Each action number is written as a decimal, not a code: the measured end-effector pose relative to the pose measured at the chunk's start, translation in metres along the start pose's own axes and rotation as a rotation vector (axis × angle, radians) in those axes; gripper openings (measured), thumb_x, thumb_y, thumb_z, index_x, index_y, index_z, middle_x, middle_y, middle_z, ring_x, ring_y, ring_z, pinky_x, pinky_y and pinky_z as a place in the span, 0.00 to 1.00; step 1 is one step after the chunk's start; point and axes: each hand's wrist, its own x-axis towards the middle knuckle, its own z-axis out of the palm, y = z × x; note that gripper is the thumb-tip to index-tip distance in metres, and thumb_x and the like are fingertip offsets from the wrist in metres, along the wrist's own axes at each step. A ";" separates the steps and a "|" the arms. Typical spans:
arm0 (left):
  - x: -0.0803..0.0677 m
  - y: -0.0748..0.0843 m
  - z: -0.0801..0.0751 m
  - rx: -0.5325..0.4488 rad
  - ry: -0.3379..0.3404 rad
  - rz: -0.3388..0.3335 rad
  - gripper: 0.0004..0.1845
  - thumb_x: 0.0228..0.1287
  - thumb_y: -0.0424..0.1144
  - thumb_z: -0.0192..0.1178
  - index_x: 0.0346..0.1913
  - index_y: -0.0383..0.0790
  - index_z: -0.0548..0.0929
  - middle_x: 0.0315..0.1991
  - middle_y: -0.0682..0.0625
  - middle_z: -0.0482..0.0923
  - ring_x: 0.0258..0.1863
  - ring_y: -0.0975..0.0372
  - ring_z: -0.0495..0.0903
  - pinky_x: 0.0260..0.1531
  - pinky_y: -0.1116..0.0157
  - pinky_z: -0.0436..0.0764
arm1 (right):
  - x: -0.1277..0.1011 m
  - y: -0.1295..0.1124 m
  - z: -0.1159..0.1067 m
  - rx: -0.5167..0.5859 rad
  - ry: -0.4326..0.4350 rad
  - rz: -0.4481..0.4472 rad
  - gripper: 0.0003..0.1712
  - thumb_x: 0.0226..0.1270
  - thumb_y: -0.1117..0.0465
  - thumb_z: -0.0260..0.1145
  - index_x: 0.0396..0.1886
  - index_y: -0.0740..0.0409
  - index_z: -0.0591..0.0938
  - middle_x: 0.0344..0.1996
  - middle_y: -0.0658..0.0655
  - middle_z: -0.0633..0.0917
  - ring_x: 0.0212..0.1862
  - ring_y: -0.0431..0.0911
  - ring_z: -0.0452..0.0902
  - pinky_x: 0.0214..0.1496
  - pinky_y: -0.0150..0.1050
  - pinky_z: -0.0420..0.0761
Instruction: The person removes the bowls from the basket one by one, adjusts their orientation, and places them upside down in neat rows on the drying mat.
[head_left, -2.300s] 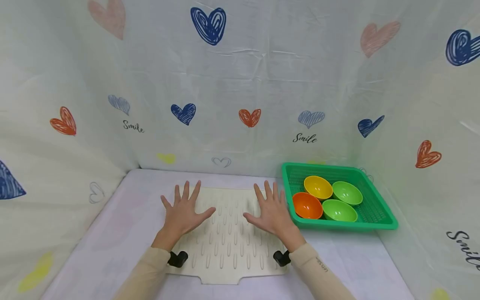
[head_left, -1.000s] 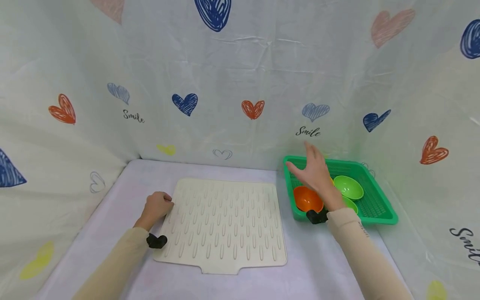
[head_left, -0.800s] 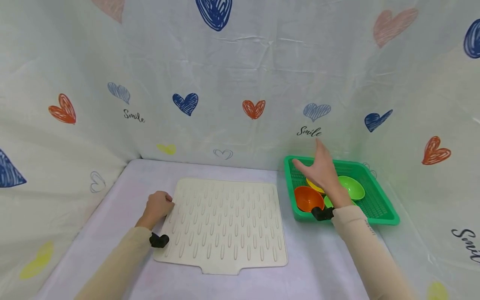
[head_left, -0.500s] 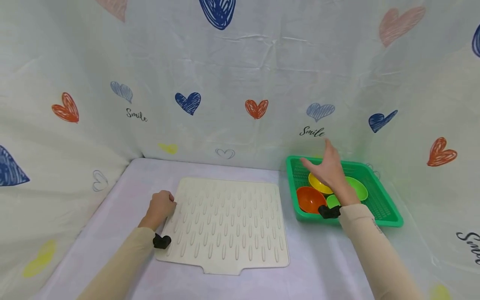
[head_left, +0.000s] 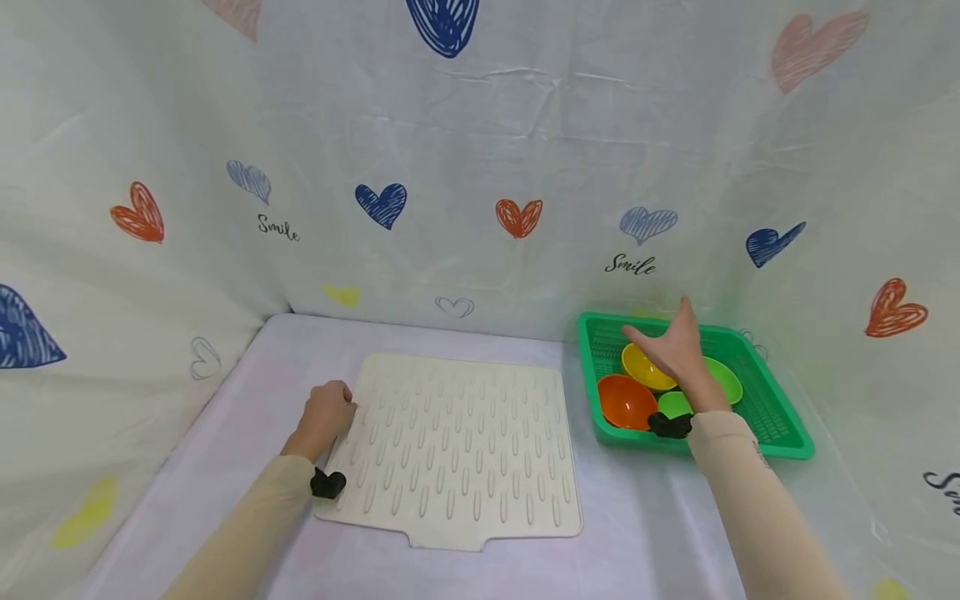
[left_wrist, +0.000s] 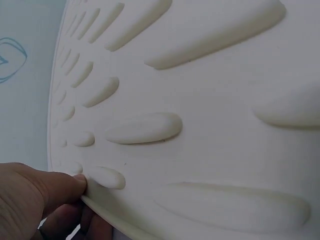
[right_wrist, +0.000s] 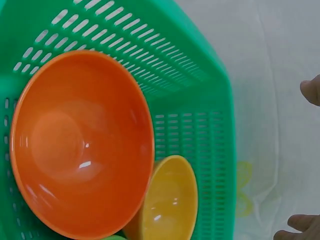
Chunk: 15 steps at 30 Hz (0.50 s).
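Observation:
A cream-white draining board with rows of raised oval ridges lies flat on the table. My left hand pinches its left edge, thumb on the ridged face and the other fingers curled below the rim. On the right, my right hand hovers over a green plastic basket, thumb and fingers spread wide and holding nothing. Closest under it is a yellow bowl. An orange bowl sits in the front left corner. Two light green bowls are partly hidden by my right hand and wrist.
A pale cloth covers the table, and a white curtain printed with hearts closes in the back and both sides. The basket stands at the table's right rear, a narrow gap from the board.
From over the board, my left hand has gone to its left edge and gripped it. My right hand has moved over the basket and since shifted slightly right and lower. The bowls stay put.

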 end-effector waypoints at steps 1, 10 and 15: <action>0.000 -0.001 0.000 0.002 -0.003 0.000 0.10 0.73 0.31 0.57 0.45 0.24 0.78 0.41 0.31 0.82 0.34 0.49 0.83 0.31 0.55 0.83 | 0.000 0.002 0.000 0.002 -0.012 0.013 0.71 0.68 0.34 0.65 0.82 0.62 0.26 0.81 0.73 0.34 0.80 0.74 0.37 0.74 0.77 0.51; 0.002 -0.006 0.003 0.000 0.000 0.028 0.10 0.73 0.32 0.58 0.46 0.24 0.79 0.40 0.30 0.82 0.34 0.48 0.84 0.32 0.54 0.84 | 0.005 0.021 0.005 0.015 -0.059 0.110 0.73 0.67 0.30 0.63 0.81 0.63 0.24 0.80 0.75 0.32 0.79 0.76 0.36 0.73 0.78 0.53; 0.003 -0.006 0.003 -0.003 -0.002 0.027 0.10 0.73 0.32 0.58 0.46 0.24 0.79 0.41 0.31 0.82 0.34 0.48 0.84 0.33 0.54 0.84 | 0.007 0.029 0.008 0.014 -0.075 0.152 0.74 0.67 0.30 0.64 0.79 0.64 0.22 0.79 0.78 0.32 0.79 0.77 0.36 0.73 0.78 0.52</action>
